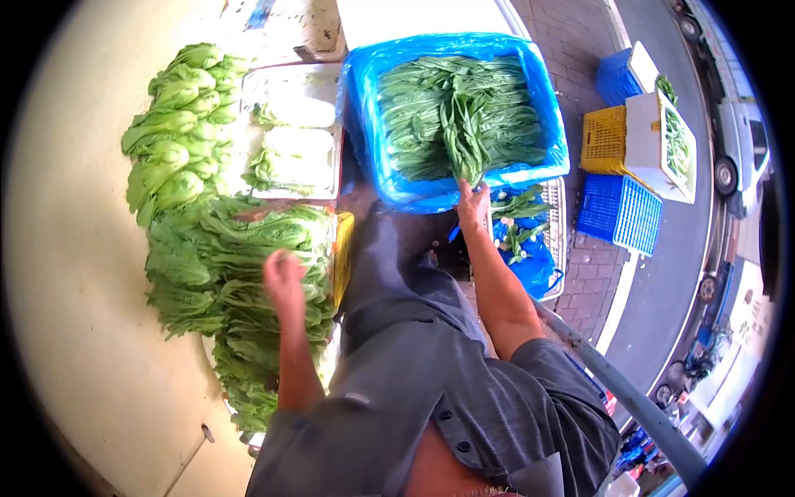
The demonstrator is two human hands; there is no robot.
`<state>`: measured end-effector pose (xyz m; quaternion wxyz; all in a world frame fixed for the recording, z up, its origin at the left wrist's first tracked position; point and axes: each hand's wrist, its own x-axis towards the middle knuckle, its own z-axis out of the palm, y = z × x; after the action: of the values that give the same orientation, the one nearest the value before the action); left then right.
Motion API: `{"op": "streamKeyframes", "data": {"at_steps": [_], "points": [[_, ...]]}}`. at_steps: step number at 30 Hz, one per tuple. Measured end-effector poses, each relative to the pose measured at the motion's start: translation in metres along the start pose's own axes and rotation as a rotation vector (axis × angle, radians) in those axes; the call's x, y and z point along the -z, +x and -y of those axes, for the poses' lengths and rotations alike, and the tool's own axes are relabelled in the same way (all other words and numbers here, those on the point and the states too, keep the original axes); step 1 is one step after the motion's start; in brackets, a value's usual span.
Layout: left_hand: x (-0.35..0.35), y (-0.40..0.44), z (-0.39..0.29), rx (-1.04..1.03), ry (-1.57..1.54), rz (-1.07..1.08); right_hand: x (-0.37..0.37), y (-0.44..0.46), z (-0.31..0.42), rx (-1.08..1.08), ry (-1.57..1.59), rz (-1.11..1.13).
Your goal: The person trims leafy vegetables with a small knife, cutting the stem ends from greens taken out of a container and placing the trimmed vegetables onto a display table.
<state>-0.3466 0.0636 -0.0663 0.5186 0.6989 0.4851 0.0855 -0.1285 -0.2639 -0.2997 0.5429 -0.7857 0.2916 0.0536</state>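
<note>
My right hand (473,205) is closed around the stem end of a bunch of leafy greens (465,132). The leaves of this bunch lie across more long leafy greens (414,112) packed in a tub lined with a blue plastic bag (364,124). A small blue object (453,234) shows beside that hand; I cannot make out its kind. My left hand (286,280) is over a heap of leafy lettuce (236,273), somewhat blurred, and its fingers do not show clearly.
Pale green heads of leafy vegetable (178,157) are stacked at the left by a white tray (319,153) of greens. A crate with a blue bag (530,269) stands at my right, near a metal pole (629,389). Blue and yellow crates (604,137) line the roadside, where vehicles (726,170) stand.
</note>
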Motion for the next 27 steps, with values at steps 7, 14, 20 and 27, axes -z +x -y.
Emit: {"op": "streamKeyframes", "data": {"at_steps": [7,14,20,27], "points": [[-0.200,-0.004,-0.002,0.008,-0.138,0.860,0.062,-0.067,0.079,-0.175,0.559,0.237],[-0.295,-0.025,-0.063,0.583,-0.980,1.135,0.129,-0.132,0.146,-0.040,0.405,0.391],[-0.312,-0.053,-0.088,0.672,-1.055,1.009,0.156,-0.145,0.152,0.370,0.201,0.143],[-0.305,-0.072,-0.099,0.778,-0.958,1.101,0.150,-0.146,0.142,0.644,-0.166,0.021]]}}
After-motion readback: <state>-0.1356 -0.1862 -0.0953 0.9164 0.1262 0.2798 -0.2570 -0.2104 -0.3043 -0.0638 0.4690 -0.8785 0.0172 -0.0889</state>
